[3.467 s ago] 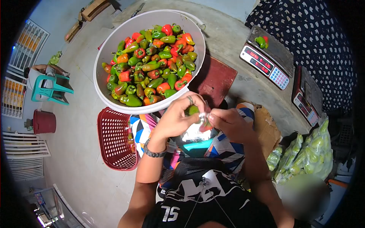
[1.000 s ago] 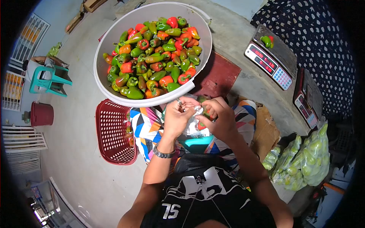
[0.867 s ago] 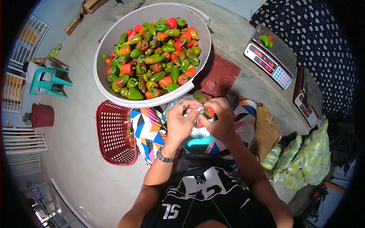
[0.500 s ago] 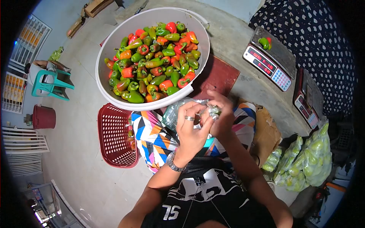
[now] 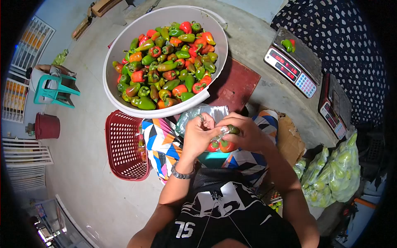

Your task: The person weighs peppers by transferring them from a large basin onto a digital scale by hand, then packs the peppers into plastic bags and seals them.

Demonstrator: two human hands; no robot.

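Note:
Between my hands hangs a small clear plastic bag of peppers [image 5: 223, 146], with red and dark green ones showing through. My left hand [image 5: 199, 133], wearing a ring and a wristwatch, pinches the twisted top of that bag. My right hand [image 5: 245, 131] is closed around its other side, the fingertips meeting the left ones at the neck; the exact knot or fold is too small to make out. Just beyond my fingers, a stack of clear plastic bags [image 5: 190, 118] lies over my lap. Further ahead stands a large whitish tub [image 5: 165, 112] of red and green peppers.
A red perforated basket [image 5: 124, 144] holding bagged peppers sits at my left. Two digital scales are at right, the nearer scale [image 5: 289, 68] bearing peppers. Large bags of green produce [image 5: 337, 177] stand at lower right. Someone sits on a green chair [image 5: 56, 89] at far left.
Both hands have come slightly lower and closer to my body. The bag of peppers, mostly hidden behind the hands before, now hangs visibly below the fingers.

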